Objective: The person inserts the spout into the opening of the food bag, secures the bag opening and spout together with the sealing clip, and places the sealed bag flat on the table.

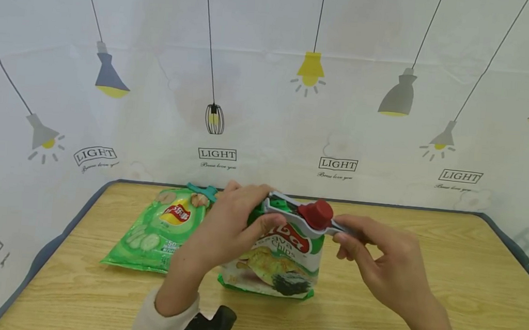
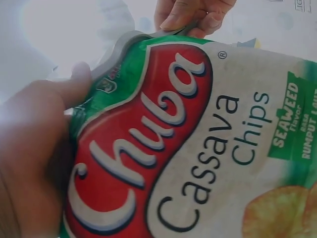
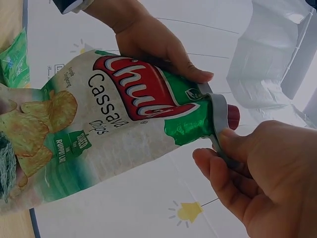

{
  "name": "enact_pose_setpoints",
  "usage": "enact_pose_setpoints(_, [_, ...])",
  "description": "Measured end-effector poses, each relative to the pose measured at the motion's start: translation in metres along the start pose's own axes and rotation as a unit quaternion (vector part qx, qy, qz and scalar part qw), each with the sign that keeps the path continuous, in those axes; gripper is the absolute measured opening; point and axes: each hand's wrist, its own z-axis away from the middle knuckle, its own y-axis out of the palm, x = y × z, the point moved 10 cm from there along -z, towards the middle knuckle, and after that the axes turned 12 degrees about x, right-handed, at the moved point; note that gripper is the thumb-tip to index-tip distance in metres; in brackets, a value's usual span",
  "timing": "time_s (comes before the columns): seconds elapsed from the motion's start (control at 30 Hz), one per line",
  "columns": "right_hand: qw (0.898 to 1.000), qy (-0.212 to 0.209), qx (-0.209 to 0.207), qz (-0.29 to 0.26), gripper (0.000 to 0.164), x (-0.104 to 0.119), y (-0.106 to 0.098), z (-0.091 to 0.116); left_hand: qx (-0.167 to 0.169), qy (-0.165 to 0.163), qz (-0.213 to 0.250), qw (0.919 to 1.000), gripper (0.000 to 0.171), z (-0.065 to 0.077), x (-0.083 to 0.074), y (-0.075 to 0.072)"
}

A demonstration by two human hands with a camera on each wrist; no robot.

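Note:
A Chuba cassava chips bag point(image 1: 275, 267) stands upright on the table, its green top gathered into a grey bag clip point(image 1: 303, 227) with a red spout cap point(image 1: 320, 214). My left hand point(image 1: 222, 224) grips the bag's top left corner together with that end of the clip, thumb in front. At the other end, my right hand point(image 1: 389, 263) pinches the clip's narrow tip between thumb and fingers. The right wrist view shows the clip point(image 3: 218, 116) lying across the bag's mouth, the red cap point(image 3: 233, 117) poking out beyond it.
A green chips bag point(image 1: 156, 234) lies flat to the left, a teal clip point(image 1: 203, 191) at its top edge. The wooden table point(image 1: 448, 262) ends at a dark blue edge before a wall sheet point(image 1: 270, 93) printed with lamps. A black piece point(image 1: 210, 325) sits by the left sleeve.

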Motion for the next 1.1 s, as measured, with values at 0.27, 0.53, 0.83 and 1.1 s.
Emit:
enact_pose_setpoints(0.27, [1.000, -0.016, 0.004, 0.003, 0.033, 0.006, 0.001, -0.002, -0.032, 0.058, 0.193, 0.9790, 0.040, -0.001, 0.007, -0.001])
enact_pose_setpoints(0.53, [1.000, -0.008, 0.016, 0.008, 0.032, 0.004, 0.004, 0.000, -0.030, 0.087, 0.298, 0.9500, 0.034, -0.004, 0.013, 0.009])
enact_pose_setpoints(0.83, [1.000, -0.005, 0.024, 0.009, 0.031, 0.006, 0.006, 0.001, -0.083, 0.146, 0.321, 0.9320, 0.033, -0.005, 0.008, 0.007])
enact_pose_setpoints(1.1, [0.999, 0.002, 0.039, 0.003, 0.028, 0.005, 0.007, 0.002, -0.102, 0.173, 0.317, 0.9271, 0.031, -0.003, 0.004, 0.006])
